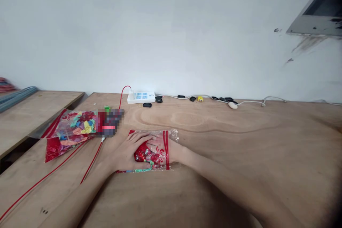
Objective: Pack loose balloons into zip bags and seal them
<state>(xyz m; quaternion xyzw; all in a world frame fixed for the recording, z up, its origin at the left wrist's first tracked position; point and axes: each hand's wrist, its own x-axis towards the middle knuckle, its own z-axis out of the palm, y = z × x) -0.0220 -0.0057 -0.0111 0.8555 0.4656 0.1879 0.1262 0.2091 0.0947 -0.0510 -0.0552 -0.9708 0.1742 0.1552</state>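
Note:
A clear plastic bag (160, 156) with red stripes and red printed decoration lies on the wooden table in front of me. Red and multicoloured contents show through its film. My left hand (128, 149) clasps the bag's left end from outside, fingers over the upper part and thumb along the lower part. Reaching in past the striped right end, my right hand (165, 146) is seen through the film. Its fingers look stretched out toward the left, with their tips partly hidden by my left hand and the print.
More decorated bags (80, 123) with colourful pieces lie at left beside a pixelated object (109, 123). A red cable (92, 162) crosses the table. Along the wall are a white power strip (141, 97), small black objects (146, 105), a yellow item (200, 98) and a white cord (251, 102).

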